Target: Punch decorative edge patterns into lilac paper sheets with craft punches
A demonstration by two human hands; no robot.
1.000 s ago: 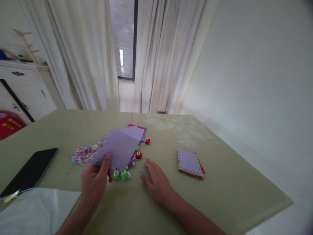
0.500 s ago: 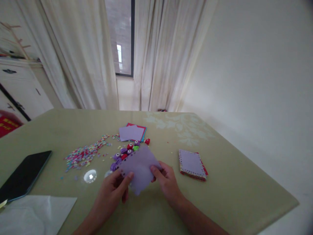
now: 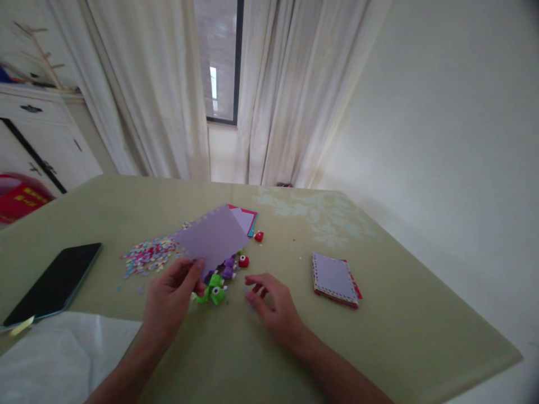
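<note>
My left hand point(image 3: 174, 294) pinches a lilac paper card point(image 3: 214, 233) by its near edge, thumb on top. Held raised and tilted, the card has punched holes along its edges and hides part of what lies behind. Beneath and beside it sit several small craft punches with eye-like faces: a green one point(image 3: 217, 294) near my left fingertips, a purple one point(image 3: 229, 268) and a red one point(image 3: 243, 261). My right hand point(image 3: 273, 308) hovers just right of them, fingers curled with a gap between thumb and forefinger, nothing plainly held.
Paper confetti point(image 3: 147, 257) is heaped at the left, by a dark tablet point(image 3: 54, 286) and a white sheet point(image 3: 71, 359). A stack of punched cards point(image 3: 334, 279) lies to the right. Coloured cards point(image 3: 248, 219) and another red punch point(image 3: 259, 236) are farther back.
My right hand has let go of the card and drawn slightly away from it. My left hand has moved the card left and up, uncovering green and purple punches. The view has shifted slightly.
</note>
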